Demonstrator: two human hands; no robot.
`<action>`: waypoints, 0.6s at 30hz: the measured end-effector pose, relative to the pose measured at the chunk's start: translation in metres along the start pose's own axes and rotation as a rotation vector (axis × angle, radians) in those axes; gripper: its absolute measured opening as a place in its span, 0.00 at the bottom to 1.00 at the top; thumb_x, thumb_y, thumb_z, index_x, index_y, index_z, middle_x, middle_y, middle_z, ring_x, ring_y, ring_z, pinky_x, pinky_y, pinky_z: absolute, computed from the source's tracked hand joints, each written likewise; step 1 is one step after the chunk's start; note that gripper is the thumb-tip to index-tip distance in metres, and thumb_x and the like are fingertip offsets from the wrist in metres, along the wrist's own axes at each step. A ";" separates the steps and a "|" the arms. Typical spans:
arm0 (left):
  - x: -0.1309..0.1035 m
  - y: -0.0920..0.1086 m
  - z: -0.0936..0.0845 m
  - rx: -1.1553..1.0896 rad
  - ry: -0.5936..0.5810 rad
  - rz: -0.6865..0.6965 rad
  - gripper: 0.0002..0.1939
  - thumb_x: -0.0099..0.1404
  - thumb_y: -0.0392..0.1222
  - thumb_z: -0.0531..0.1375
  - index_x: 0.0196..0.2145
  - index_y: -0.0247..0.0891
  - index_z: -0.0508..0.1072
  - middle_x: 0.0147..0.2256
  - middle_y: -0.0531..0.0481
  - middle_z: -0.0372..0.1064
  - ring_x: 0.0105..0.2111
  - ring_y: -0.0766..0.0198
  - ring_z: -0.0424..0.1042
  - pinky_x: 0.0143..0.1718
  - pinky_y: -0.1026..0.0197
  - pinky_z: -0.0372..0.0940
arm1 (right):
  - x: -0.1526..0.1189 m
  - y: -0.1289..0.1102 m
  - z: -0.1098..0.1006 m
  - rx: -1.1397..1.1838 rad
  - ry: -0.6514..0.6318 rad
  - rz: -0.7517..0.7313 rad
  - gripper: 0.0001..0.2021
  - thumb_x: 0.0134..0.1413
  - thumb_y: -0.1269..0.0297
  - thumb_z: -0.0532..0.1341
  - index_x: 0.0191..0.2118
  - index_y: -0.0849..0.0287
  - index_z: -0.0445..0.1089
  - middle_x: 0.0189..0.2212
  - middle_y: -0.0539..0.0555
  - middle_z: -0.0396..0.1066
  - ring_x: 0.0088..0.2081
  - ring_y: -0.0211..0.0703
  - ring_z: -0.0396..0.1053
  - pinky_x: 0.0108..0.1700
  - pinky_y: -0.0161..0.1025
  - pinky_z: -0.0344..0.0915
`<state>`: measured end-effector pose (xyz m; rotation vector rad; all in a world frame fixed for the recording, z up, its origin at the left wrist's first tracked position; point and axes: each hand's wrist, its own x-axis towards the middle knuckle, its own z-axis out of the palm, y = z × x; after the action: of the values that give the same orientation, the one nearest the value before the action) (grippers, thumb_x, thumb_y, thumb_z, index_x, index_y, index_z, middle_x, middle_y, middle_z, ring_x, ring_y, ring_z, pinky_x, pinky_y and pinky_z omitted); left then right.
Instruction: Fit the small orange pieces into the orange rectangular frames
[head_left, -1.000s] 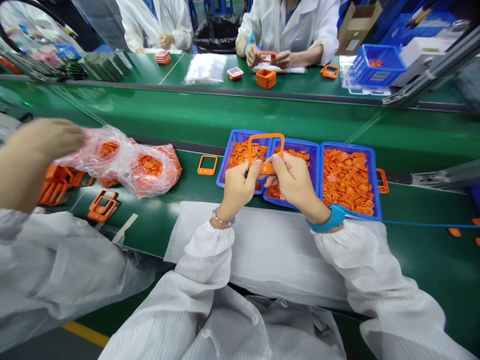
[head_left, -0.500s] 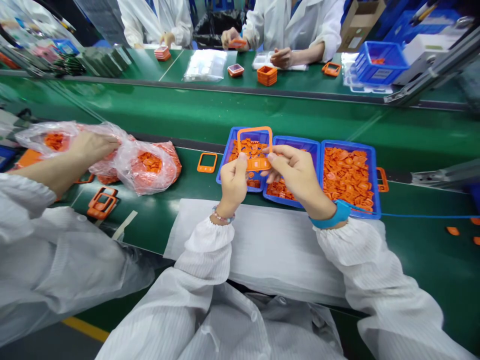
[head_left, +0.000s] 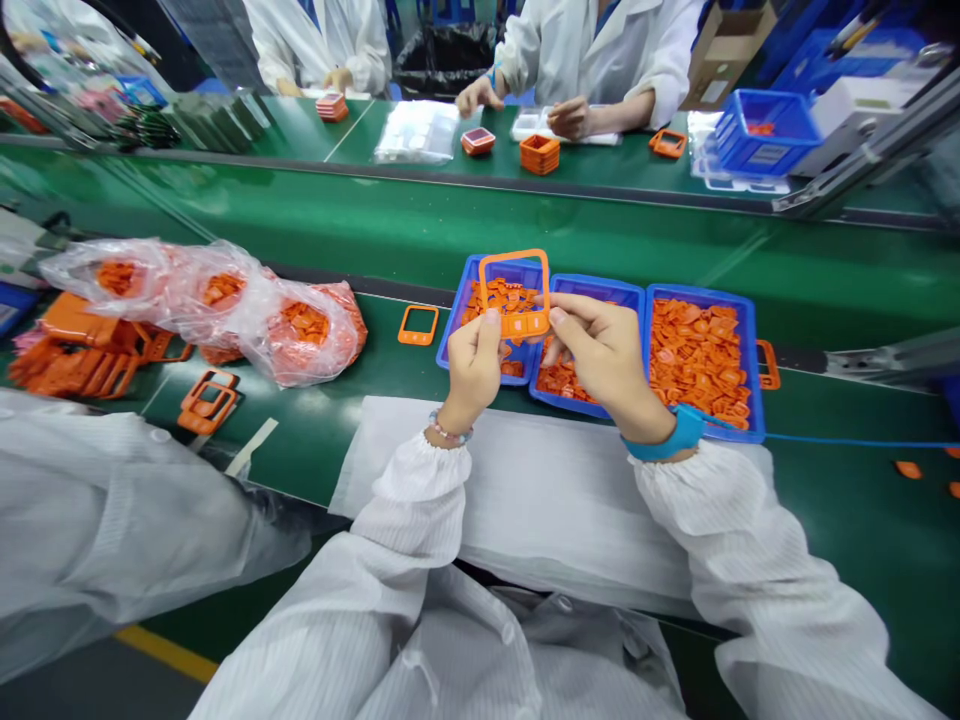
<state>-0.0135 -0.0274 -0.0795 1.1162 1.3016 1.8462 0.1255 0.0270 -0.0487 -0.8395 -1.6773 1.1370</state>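
Note:
An orange plastic frame (head_left: 525,325) with a wide rectangular window is held upright in front of me. My left hand (head_left: 475,365) pinches its lower left corner between thumb and fingers. At the lower right corner, my right hand (head_left: 600,350) has thumb and fingers closed on the same frame. Whether a small part is also between the right fingers cannot be made out. Behind the hands stand a left blue bin (head_left: 448,335), a middle blue bin (head_left: 634,293) and a right blue bin (head_left: 754,350), each holding small orange pieces. Both hands are over the front of the bins.
White sheets (head_left: 555,490) lie on the green bench before me. A loose orange frame (head_left: 418,325) is left of the bins. Further left are plastic bags of orange parts (head_left: 307,340) and stacked frames (head_left: 208,402). A blue cord (head_left: 855,440) runs right from my wristband. Co-workers sit opposite.
The neighbour's arm on the left has withdrawn from the bags. Across the bench, a co-worker's hand no longer holds an orange part. My hands keep the frame, tilted slightly differently.

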 end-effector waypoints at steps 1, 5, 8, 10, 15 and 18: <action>0.000 -0.002 0.000 -0.007 0.003 -0.004 0.33 0.69 0.68 0.54 0.20 0.40 0.54 0.17 0.58 0.49 0.17 0.72 0.48 0.18 0.63 0.45 | 0.000 -0.001 -0.002 -0.051 0.063 -0.054 0.14 0.61 0.57 0.61 0.45 0.60 0.78 0.27 0.52 0.78 0.20 0.39 0.71 0.24 0.37 0.69; 0.000 -0.005 0.000 0.009 -0.021 0.010 0.32 0.70 0.67 0.54 0.20 0.41 0.52 0.17 0.58 0.46 0.17 0.72 0.47 0.20 0.61 0.45 | -0.005 -0.013 -0.012 -0.407 0.049 -0.311 0.13 0.59 0.58 0.65 0.46 0.55 0.79 0.50 0.58 0.79 0.40 0.47 0.79 0.41 0.45 0.76; 0.000 -0.006 0.000 0.054 -0.068 0.053 0.32 0.71 0.67 0.52 0.21 0.41 0.51 0.19 0.57 0.47 0.19 0.70 0.48 0.21 0.61 0.46 | -0.009 -0.018 -0.015 -0.602 -0.173 -0.380 0.12 0.61 0.58 0.64 0.47 0.54 0.80 0.52 0.57 0.78 0.49 0.52 0.78 0.50 0.47 0.75; 0.001 -0.007 -0.001 0.100 -0.086 0.079 0.32 0.71 0.67 0.51 0.21 0.41 0.51 0.19 0.57 0.47 0.20 0.69 0.49 0.23 0.60 0.46 | -0.009 -0.014 -0.014 -0.644 -0.201 -0.373 0.12 0.63 0.58 0.62 0.46 0.54 0.81 0.47 0.56 0.81 0.45 0.50 0.79 0.48 0.46 0.74; 0.005 -0.009 -0.005 0.491 -0.072 0.099 0.30 0.75 0.62 0.47 0.21 0.40 0.58 0.19 0.54 0.57 0.21 0.67 0.58 0.26 0.61 0.51 | 0.008 -0.005 -0.002 -0.571 0.082 -0.306 0.13 0.58 0.57 0.66 0.44 0.57 0.81 0.37 0.55 0.81 0.28 0.43 0.73 0.37 0.43 0.72; 0.003 -0.008 -0.003 0.919 -0.256 0.005 0.23 0.75 0.55 0.50 0.31 0.38 0.74 0.26 0.46 0.73 0.28 0.57 0.73 0.31 0.57 0.62 | 0.026 -0.019 0.020 -0.589 0.063 -0.271 0.14 0.58 0.59 0.66 0.47 0.58 0.81 0.34 0.53 0.81 0.29 0.45 0.73 0.38 0.44 0.70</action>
<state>-0.0178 -0.0235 -0.0867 1.7212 2.0368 1.0121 0.0966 0.0371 -0.0257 -0.9501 -2.0320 0.4237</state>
